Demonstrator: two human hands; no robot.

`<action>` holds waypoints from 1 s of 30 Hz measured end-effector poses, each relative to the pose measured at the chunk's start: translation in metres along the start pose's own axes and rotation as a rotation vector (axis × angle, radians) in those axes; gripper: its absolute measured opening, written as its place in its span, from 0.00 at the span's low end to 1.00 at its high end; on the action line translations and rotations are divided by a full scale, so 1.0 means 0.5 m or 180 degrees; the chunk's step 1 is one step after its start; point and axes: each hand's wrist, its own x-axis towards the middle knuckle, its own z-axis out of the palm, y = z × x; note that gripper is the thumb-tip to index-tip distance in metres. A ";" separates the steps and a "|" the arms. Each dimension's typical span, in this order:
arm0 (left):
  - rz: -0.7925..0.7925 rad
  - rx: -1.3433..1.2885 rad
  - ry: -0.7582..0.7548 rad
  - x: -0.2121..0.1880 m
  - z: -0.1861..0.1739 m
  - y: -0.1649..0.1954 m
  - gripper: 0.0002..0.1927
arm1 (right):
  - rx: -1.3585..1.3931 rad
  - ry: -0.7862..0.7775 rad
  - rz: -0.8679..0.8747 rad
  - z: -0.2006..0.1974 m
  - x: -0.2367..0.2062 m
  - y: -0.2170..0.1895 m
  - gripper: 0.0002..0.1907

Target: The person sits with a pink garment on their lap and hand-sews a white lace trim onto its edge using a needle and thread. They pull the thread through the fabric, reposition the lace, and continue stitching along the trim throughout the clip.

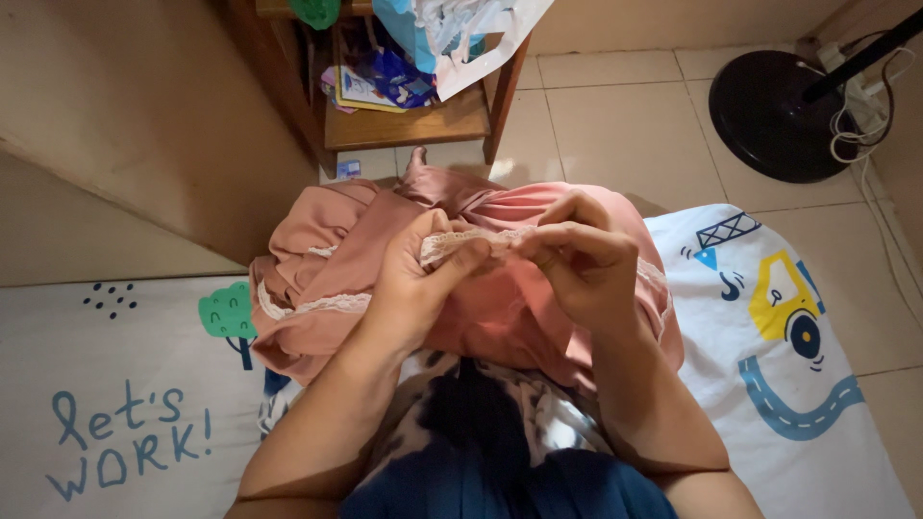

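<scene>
A dusty-pink satin garment [336,245] with white lace trim lies bunched across my lap. Both hands pinch a strip of its lace edge [486,238] at the middle of the view. My left hand [418,279] grips the lace from the left, thumb on top. My right hand [582,259] holds the same strip from the right, fingers curled over the cloth. The hands almost touch each other. The fabric drapes down under both wrists and hides my knees.
I sit on a white play mat [798,384] printed with a yellow truck, a road and a green tree. A wooden shelf [413,120] stuffed with papers and bags stands ahead. A black fan base [769,115] and a power strip with cables [865,96] sit far right on the tiled floor.
</scene>
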 end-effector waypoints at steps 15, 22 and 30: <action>0.0078 0.0113 -0.0130 -0.002 0.000 0.007 0.08 | -0.0170 -0.0026 0.0029 -0.006 0.004 -0.003 0.14; 0.0346 0.0660 -0.0048 -0.005 0.003 0.011 0.07 | -0.0479 -0.0022 -0.0264 -0.009 0.011 -0.009 0.17; 0.0243 0.0468 -0.0018 -0.001 0.009 0.014 0.06 | -0.0658 0.0025 -0.0255 -0.009 0.012 -0.010 0.18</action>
